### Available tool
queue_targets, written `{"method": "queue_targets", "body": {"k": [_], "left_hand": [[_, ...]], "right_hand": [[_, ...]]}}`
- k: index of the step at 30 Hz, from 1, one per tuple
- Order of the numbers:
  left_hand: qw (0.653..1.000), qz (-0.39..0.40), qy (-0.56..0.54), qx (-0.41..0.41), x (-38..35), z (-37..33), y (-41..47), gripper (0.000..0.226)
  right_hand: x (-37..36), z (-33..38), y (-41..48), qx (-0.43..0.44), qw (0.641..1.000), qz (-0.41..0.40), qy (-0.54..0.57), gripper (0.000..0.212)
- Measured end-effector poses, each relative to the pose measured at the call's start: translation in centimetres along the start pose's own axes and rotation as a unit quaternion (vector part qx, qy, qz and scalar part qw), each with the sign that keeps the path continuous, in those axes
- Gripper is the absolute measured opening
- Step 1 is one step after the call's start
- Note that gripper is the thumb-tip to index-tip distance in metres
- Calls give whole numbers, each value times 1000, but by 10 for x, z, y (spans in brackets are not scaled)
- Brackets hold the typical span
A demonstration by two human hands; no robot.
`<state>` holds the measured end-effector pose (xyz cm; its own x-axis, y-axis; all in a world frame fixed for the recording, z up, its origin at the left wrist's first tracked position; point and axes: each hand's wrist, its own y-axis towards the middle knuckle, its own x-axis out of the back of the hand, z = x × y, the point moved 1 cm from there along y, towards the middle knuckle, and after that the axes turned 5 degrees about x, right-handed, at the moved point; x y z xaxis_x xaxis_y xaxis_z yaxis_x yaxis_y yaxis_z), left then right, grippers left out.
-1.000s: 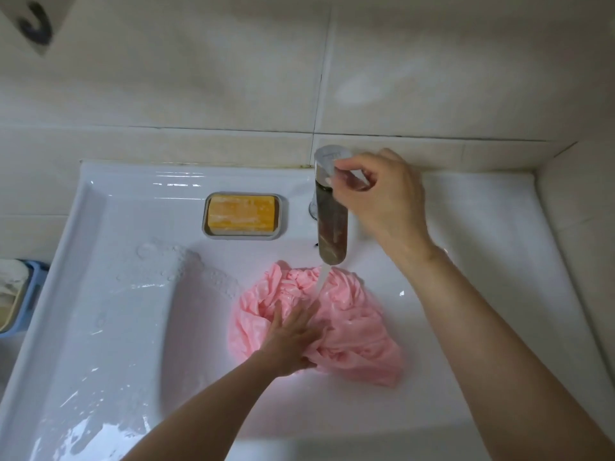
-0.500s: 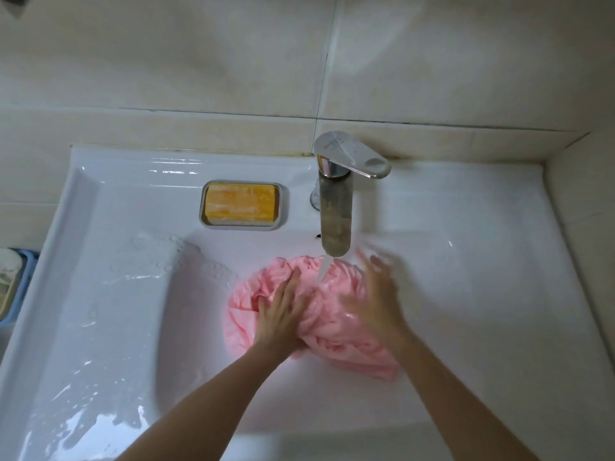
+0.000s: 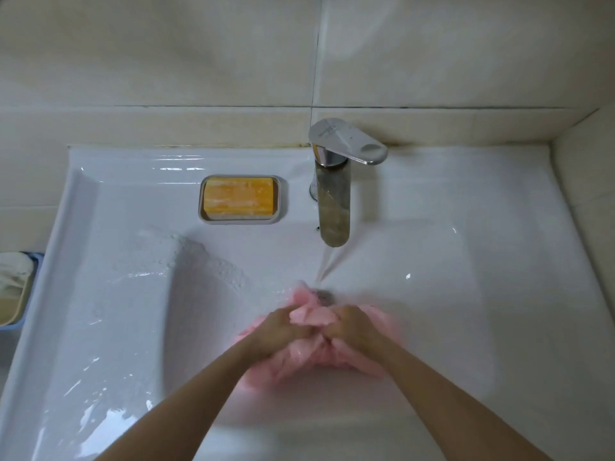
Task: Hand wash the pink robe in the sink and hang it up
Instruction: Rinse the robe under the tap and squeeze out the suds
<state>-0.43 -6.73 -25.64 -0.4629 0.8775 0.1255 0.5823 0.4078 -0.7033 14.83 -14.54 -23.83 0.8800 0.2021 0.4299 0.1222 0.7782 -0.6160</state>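
Observation:
The pink robe lies bunched and wet in the basin of the white sink, just below the chrome faucet. A thin stream of water falls from the spout onto the cloth's far edge. My left hand and my right hand are side by side, both clenched on folds of the robe, knuckles nearly touching. Most of the cloth is hidden under my hands and blurred by motion.
A yellow soap bar sits in a grey dish on the sink ledge left of the faucet. Foam clings to the left slope of the basin. A blue container stands beyond the sink's left edge. Tiled walls close the back and right.
My right hand left the faucet handle and came down onto the robe. Both hands have pulled the cloth nearer to me and bunched it together, gripping it.

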Motion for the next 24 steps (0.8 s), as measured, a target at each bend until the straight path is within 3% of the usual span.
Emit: {"method": "queue_targets", "body": {"k": [2,3,5,6,7,9,10,11,13,14,15,17,18,20,24], "left_hand": [[991,-17,-130,-16,12,2,-2,45],[979,-19,-204,-7,18,3,-2,47],[923,65,-375,57,26,10,3,55],[898,84,-419,104,27,14,5,63],[899,65,-412,129,29,14,8,73],[963,-81,-204,159,34,16,13,89],[971,-174,-58,154,34,16,13,87],[961,-238,54,131,32,15,11,84],[949,-243,199,20,18,10,11,100],[945,-204,256,-20,9,9,12,109],[931,-173,318,-56,-4,8,12,113],[885,-140,433,-100,-27,17,17,111],[865,-142,467,-115,-35,22,22,111],[845,-169,488,-139,-44,26,30,104],[814,-269,486,-168,-48,32,44,49]], "right_hand": [[9,3,6,-39,985,56,156,10],[11,4,9,-51,954,76,284,3],[16,1,15,-102,870,77,477,16],[19,-1,17,-116,866,74,480,16],[22,0,18,-121,895,65,424,21],[26,-8,24,-111,976,-23,187,37],[28,-14,27,-83,990,-109,43,43],[30,-14,24,-32,974,-209,-80,42],[27,-16,10,38,891,-395,-218,40],[24,-16,1,18,875,-437,-210,46],[20,-13,-7,-33,889,-434,-139,56],[2,-14,-7,-161,926,-339,49,82],[-11,-14,-3,-181,932,-308,58,88],[-35,-14,9,-126,942,-308,-38,79],[-48,-14,29,34,901,-395,-176,39]]}}
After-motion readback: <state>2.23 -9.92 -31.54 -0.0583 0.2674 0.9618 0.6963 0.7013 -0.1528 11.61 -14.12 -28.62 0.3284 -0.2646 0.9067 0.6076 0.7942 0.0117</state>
